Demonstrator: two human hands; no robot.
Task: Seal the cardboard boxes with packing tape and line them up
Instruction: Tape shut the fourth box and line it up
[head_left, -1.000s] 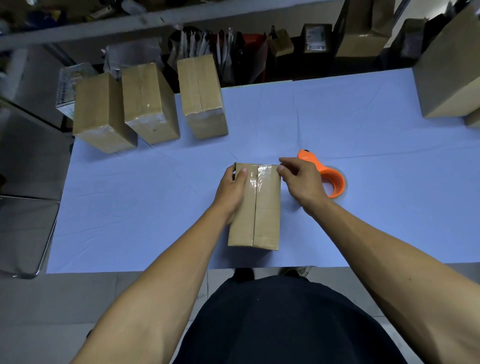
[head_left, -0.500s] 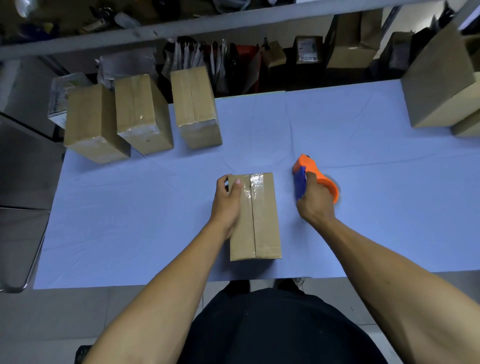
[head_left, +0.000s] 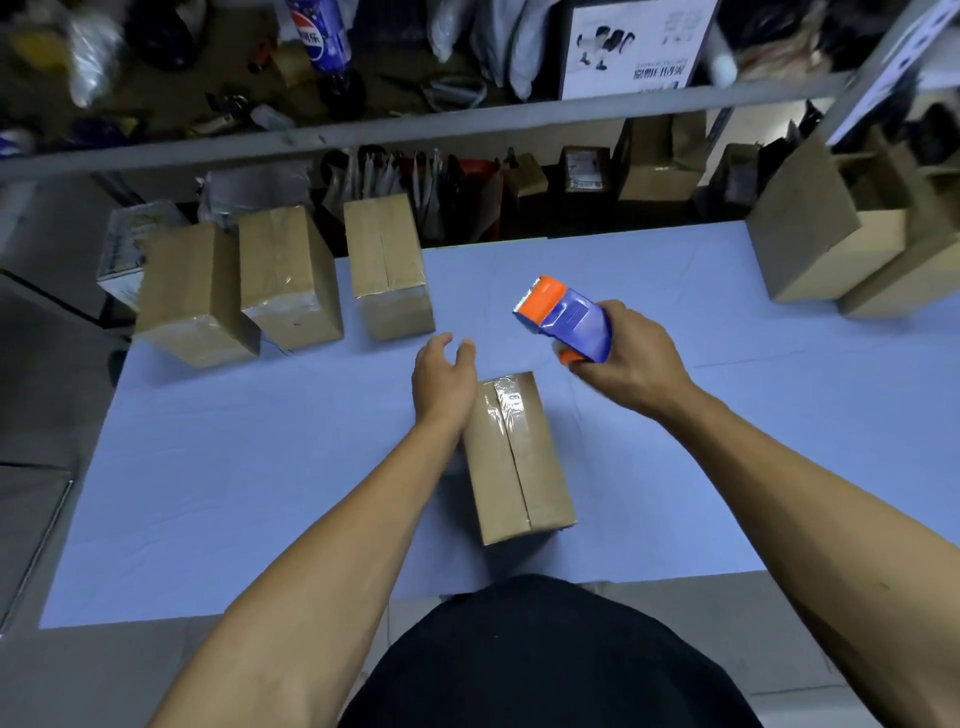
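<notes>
Dim, cool light is falling on the surface (head_left: 727, 415), seemingly from overhead. Glare is glinting off the tape on the near box (head_left: 511, 410). The shelves (head_left: 363, 132) are bowing, blurring toward the edges.

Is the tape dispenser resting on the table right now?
No, the right hand holds the tape dispenser lifted above the table, beyond the box.

The surface (head_left: 779, 441) is free on the right of the near box (head_left: 514, 467). At far left three boxes (head_left: 291, 280) stand close together; far right, bigger cartons (head_left: 831, 244) block.
</notes>
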